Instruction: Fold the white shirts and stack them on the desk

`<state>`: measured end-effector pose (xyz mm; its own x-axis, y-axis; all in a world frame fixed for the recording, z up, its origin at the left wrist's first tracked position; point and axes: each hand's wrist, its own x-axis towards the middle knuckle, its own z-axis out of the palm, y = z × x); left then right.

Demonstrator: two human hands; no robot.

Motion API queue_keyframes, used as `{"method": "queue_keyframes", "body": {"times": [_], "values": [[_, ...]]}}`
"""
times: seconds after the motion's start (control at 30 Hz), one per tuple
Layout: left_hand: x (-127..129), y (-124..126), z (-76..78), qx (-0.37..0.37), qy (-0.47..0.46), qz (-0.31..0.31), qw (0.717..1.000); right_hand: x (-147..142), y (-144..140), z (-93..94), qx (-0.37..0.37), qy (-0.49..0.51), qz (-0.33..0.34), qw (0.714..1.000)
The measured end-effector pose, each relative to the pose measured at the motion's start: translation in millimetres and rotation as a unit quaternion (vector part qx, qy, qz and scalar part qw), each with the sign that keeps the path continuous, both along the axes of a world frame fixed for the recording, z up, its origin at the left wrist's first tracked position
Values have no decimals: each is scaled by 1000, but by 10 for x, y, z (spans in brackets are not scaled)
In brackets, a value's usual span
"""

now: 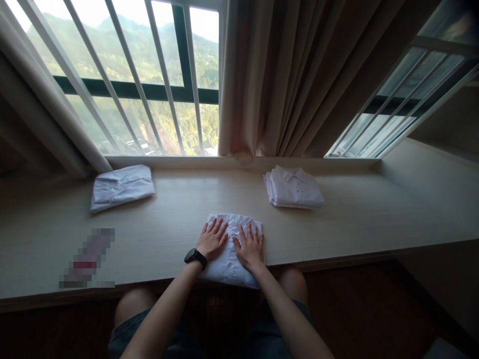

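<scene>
A folded white shirt [229,267] lies at the front edge of the desk, its button strip running down the middle. My left hand [213,238] rests flat on the left half of the shirt, fingers spread; a black watch [195,257] is on that wrist. On the right half lies my right hand [249,247], palm down with its fingers apart. Neither hand grips the cloth. The shirt's lower edge reaches to the desk edge above my knees.
Toward the back right of the desk [179,224] sits a stack of folded white shirts [297,187], collar up. Another folded white garment [123,187] lies back left. A blurred-out item [90,257] is at the left front. Curtains [258,75] and a barred window [149,89] stand behind.
</scene>
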<state>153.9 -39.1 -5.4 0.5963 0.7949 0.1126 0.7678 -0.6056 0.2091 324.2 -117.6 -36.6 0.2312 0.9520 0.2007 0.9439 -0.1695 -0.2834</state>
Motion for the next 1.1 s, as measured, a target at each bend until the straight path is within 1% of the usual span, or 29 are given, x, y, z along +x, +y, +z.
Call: {"method": "queue_keyframes", "body": {"times": [0.07, 0.13, 0.23, 0.3, 0.33, 0.4, 0.47, 0.5, 0.6, 0.7, 0.77, 0.83, 0.87, 0.93, 1.0, 1.03, 1.07, 1.1], "values": [[-18, 14, -83, 0, -7, 23, 1000, 87, 99, 13, -8, -5, 23, 1000], [-3, 10, -90, 0, -15, 61, 998, 160, 202, 88, -17, -11, 58, 998], [61, -38, -1, -3, -18, 110, 994, 183, 254, 243, -15, -24, 90, 996], [91, -122, 72, 12, -20, 125, 992, 133, 174, 315, 5, -35, 87, 996], [93, -180, 101, 23, -22, 121, 992, 96, 102, 328, 16, -39, 82, 996], [72, -314, 128, 36, -24, 88, 995, 19, -68, 307, 27, -41, 76, 996], [27, -435, 122, 25, -22, 46, 998, -43, -216, 243, 22, -40, 80, 996], [4, -478, 111, 16, -21, 34, 999, -64, -265, 208, 17, -39, 84, 996], [-43, -524, 92, -2, -21, 34, 999, -98, -312, 149, 12, -36, 82, 996], [-80, -523, 109, -6, -22, 30, 999, -96, -345, 183, 27, -35, 78, 996], [-144, -568, 113, -7, -28, 28, 999, -63, -453, 218, 46, -27, 81, 995], [-249, -671, 83, -5, -48, 44, 998, 5, -640, 220, 75, 0, 51, 996], [-310, -740, 55, -6, -68, 62, 996, 52, -748, 204, 94, 27, 17, 995], [-420, -885, -14, -15, -130, 121, 984, 155, -950, 148, 126, 111, -73, 983], [-491, -1001, -63, -45, -222, 194, 955, 251, -1082, 92, 132, 223, -151, 954], [-508, -1039, -69, -73, -273, 228, 932, 288, -1113, 75, 124, 279, -176, 936], [-516, -1062, -58, -108, -323, 263, 903, 317, -1122, 70, 111, 330, -193, 917], [-517, -1073, -32, -148, -371, 295, 868, 337, -1114, 75, 93, 378, -202, 899]]}}
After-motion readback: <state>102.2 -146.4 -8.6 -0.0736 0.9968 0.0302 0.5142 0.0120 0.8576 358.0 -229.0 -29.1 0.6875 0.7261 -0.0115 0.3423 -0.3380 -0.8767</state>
